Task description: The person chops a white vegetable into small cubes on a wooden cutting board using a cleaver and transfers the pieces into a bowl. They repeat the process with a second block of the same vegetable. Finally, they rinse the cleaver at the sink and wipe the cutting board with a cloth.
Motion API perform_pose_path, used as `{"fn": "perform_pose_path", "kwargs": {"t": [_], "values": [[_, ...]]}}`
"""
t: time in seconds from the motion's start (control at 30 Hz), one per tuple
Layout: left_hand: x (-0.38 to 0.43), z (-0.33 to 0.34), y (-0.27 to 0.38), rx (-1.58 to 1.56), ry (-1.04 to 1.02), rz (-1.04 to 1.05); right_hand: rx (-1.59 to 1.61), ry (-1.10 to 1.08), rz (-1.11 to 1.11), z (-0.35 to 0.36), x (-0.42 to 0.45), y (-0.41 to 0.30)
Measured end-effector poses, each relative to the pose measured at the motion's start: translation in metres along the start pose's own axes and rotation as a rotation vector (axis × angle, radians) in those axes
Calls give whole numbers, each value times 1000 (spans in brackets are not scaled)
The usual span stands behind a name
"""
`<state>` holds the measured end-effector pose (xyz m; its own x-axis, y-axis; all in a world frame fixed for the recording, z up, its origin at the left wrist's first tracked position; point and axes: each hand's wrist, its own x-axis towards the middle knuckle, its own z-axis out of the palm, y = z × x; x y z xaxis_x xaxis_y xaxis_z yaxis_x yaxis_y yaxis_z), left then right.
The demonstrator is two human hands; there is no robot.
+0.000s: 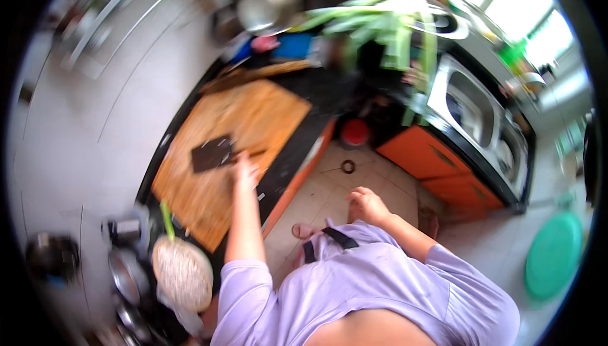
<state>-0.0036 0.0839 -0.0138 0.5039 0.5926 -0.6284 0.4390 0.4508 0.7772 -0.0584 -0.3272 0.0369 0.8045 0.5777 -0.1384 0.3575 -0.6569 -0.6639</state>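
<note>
On the wooden cutting board [270, 104] lies a dark, broad-bladed cleaver [212, 154], its wooden handle [256, 152] pointing right. My left hand [245, 171] reaches over the board with its fingertips at that handle. Blur hides whether the fingers are closed around it. My right hand [372, 205] hangs beside my body above the tiled floor, fingers loosely bent, with nothing visible in it. A pale oval basket or bowl [183, 272] stands near the board's lower left corner. Beside it is a short green stalk [167, 220].
Long green leafy stalks [399, 28] spread over the far counter corner, next to a metal pan [270, 8]. A steel double sink [470, 104] sits above orange cabinets [427, 153]. On the floor is a red-topped container [355, 132]. A green round stool or lid [553, 256] is at right.
</note>
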Motion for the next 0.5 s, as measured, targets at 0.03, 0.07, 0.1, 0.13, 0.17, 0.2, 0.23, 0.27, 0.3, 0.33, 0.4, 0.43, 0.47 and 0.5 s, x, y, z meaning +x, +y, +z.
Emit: {"fn": "perform_pose_path", "kwargs": {"t": [0.03, 0.07, 0.1, 0.13, 0.17, 0.2, 0.23, 0.27, 0.3, 0.33, 0.4, 0.43, 0.47, 0.5], "values": [[18, 8, 4, 114, 112, -20, 36, 7, 20, -16, -5, 6], [33, 14, 12, 233, 190, -27, 45, 25, 31, -33, -14, 16], [40, 26, 16, 339, 231, -52, 59, 69, 89, -47, -25, 30], [43, 37, 19, 410, 268, -77, 82, 117, 155, -58, -39, 49], [43, 47, 21, 459, 294, -95, 111, 157, 212, -67, -52, 67], [67, 29, 23, 514, 348, -130, 122, 180, 220, -80, -59, 76], [77, 31, 19, 430, 436, -47, 124, 228, 228, -94, -67, 88], [79, 26, 17, 490, 467, 32, 126, 266, 237, -109, -77, 97], [75, 34, 21, 334, 474, -91, 130, 304, 255, -117, -87, 104], [69, 30, 30, 291, 430, -192, 131, 398, 257, -124, -95, 115], [55, 6, 39, -20, 196, -208, 236, 525, 320, -136, -106, 132], [47, -10, 44, -130, 140, -243, 300, 551, 375, -141, -107, 138], [39, -25, 47, -304, 75, -262, 293, 562, 407, -144, -106, 147], [27, -16, 58, -445, -20, -291, 307, 586, 469, -146, -115, 155]]}}
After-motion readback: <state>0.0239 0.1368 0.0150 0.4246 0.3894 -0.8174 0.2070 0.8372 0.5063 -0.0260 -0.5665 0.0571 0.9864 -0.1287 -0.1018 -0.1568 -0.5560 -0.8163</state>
